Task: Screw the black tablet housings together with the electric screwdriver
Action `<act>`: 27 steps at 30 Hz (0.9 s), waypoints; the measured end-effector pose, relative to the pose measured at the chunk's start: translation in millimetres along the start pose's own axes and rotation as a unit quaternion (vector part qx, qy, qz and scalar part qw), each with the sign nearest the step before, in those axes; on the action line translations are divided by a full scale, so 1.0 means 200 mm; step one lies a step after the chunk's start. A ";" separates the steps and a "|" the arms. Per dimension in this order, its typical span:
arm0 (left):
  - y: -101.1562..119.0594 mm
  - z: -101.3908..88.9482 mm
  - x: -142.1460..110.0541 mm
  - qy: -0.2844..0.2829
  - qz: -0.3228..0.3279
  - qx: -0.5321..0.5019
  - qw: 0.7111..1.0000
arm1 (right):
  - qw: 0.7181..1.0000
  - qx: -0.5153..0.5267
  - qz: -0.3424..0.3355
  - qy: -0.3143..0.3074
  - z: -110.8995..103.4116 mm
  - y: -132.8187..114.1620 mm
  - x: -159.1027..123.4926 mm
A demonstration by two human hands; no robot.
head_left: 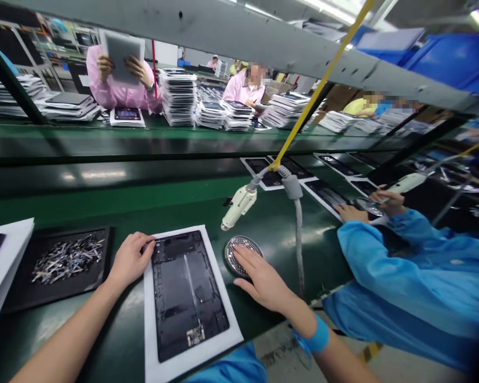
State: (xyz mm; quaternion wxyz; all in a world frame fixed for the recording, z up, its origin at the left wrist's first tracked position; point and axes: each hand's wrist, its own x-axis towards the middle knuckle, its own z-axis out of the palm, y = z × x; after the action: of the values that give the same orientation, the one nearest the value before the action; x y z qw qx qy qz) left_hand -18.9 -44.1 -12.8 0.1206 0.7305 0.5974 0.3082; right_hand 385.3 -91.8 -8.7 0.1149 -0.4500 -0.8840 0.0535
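Observation:
A black tablet back housing (189, 298) lies open side up on a white foam sheet (151, 367), with a small circuit board (195, 335) at its near end. My left hand (132, 256) is at the housing's far left corner, fingers curled and thumb and forefinger gripping its edge. To the right, my right hand (261, 276) reaches over a round metal dish (232, 243) full of small holes. Its fingers are stretched out, tips on the dish, hiding part of it. A blue band (317, 335) circles my right wrist.
A black tray (19, 290) of small strip-like parts sits left, beside stacked foam sheets (11, 255). A pale electric screwdriver (239, 207) hangs from a yellow strap (323, 80) above the dish. At right, a co-worker's blue sleeve (383, 260) reaches over another housing (323, 194).

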 end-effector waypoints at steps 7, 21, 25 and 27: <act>-0.01 0.01 0.00 -0.008 -0.005 0.006 1.000 | 0.998 -0.050 0.020 -0.009 -0.01 0.00 -0.18; 0.00 0.00 0.00 -0.010 0.001 0.005 1.000 | 0.990 -0.103 0.090 -0.030 0.05 -0.04 -0.08; 0.00 0.00 0.01 -0.013 -0.003 0.009 1.000 | 0.994 -0.084 0.048 -0.043 0.05 -0.10 -0.03; 0.00 -0.01 0.01 -0.015 -0.004 0.009 1.000 | 0.995 -0.076 0.041 -0.042 0.05 -0.09 0.00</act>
State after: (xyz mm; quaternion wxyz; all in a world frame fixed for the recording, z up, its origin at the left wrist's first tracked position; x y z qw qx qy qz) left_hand -19.7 -42.7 -11.8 0.1240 0.7334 0.6015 0.2915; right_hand 368.7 -102.6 -14.7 0.0407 -0.4905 -0.8704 0.0100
